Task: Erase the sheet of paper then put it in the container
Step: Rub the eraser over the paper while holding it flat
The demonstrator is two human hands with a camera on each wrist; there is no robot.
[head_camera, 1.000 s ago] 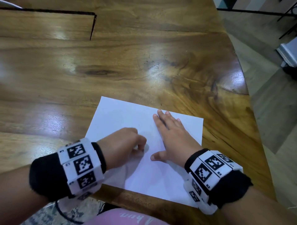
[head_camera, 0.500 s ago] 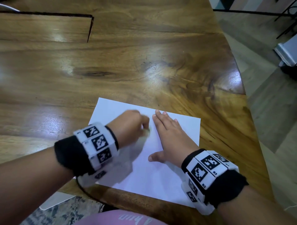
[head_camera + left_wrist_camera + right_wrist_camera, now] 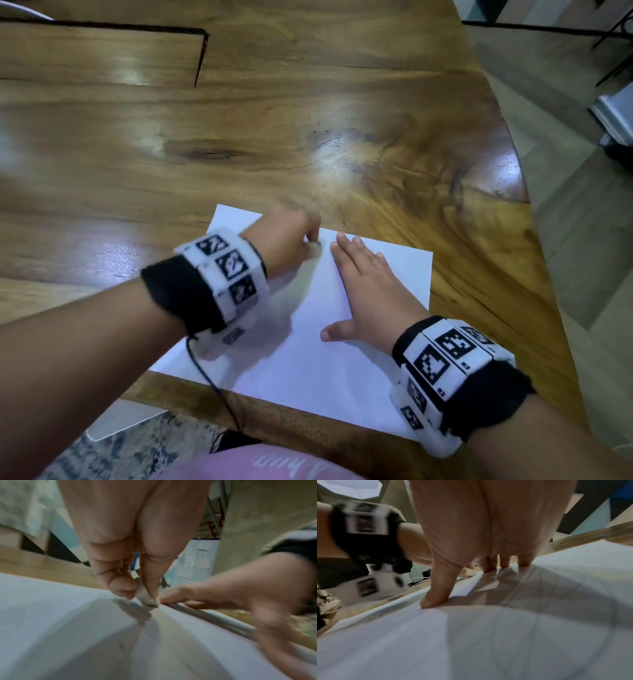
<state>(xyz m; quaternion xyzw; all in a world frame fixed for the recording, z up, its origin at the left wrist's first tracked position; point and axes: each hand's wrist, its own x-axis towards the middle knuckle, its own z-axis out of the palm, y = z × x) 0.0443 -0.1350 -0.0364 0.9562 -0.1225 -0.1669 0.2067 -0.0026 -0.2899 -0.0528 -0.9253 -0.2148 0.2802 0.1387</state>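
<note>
A white sheet of paper [image 3: 308, 359] lies near the front edge of the wooden table [image 3: 308, 120]. My left hand [image 3: 291, 240] pinches a small pale eraser [image 3: 147, 597] between thumb and fingers, its tip pressed on the paper [image 3: 60, 615] near the far edge. My right hand [image 3: 370, 291] lies flat on the sheet just to the right, fingers straight and thumb spread. In the right wrist view the thumb and fingers [image 3: 436, 595] press the paper [image 3: 471, 642], where faint pencil lines show. No container is in view.
The table's right edge [image 3: 534, 240] curves away to a tiled floor. A dark seam [image 3: 200, 58] cuts the tabletop at the far left. A black cable [image 3: 212, 387] hangs from my left wristband over the front edge. A patterned rug [image 3: 120, 452] lies below.
My left hand has slid away from me with the eraser, from the sheet's middle to its far edge. The right hand has stayed flat on the paper.
</note>
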